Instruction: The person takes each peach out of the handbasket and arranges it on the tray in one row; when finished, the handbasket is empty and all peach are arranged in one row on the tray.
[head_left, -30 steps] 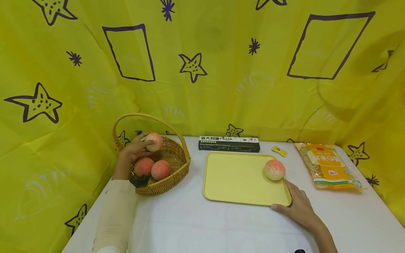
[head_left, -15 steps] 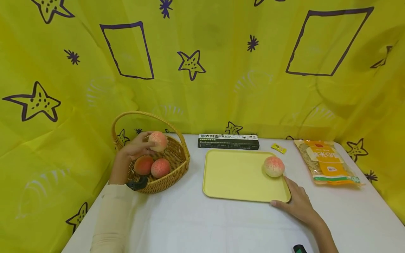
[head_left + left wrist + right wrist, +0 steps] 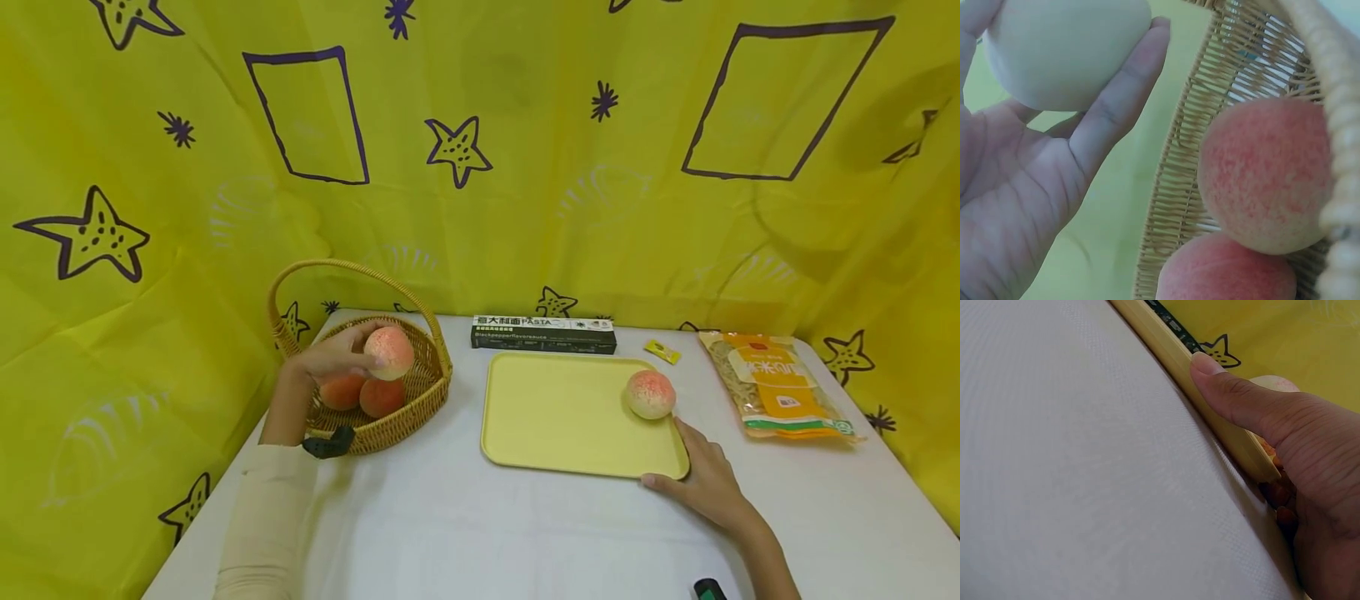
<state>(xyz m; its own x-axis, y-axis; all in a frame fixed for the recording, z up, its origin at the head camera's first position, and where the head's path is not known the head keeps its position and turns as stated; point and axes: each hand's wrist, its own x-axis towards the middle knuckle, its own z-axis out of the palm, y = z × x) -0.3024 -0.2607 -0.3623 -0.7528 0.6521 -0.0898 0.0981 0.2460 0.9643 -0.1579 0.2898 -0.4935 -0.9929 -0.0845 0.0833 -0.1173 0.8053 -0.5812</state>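
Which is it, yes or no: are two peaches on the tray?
No, the yellow tray holds just one peach, at its right end.

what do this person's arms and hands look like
The left hand and right hand wear no gloves. The left arm has a cream sleeve and, near its end, a black device. The right forearm shows bare, a black-and-green object beside it.

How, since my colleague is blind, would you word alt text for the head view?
A person's left hand holds a round pink-and-cream peach at a tan wicker basket with two reddish peaches inside. Their right hand grips the near right corner of a yellow rectangular tray bearing one similar peach.
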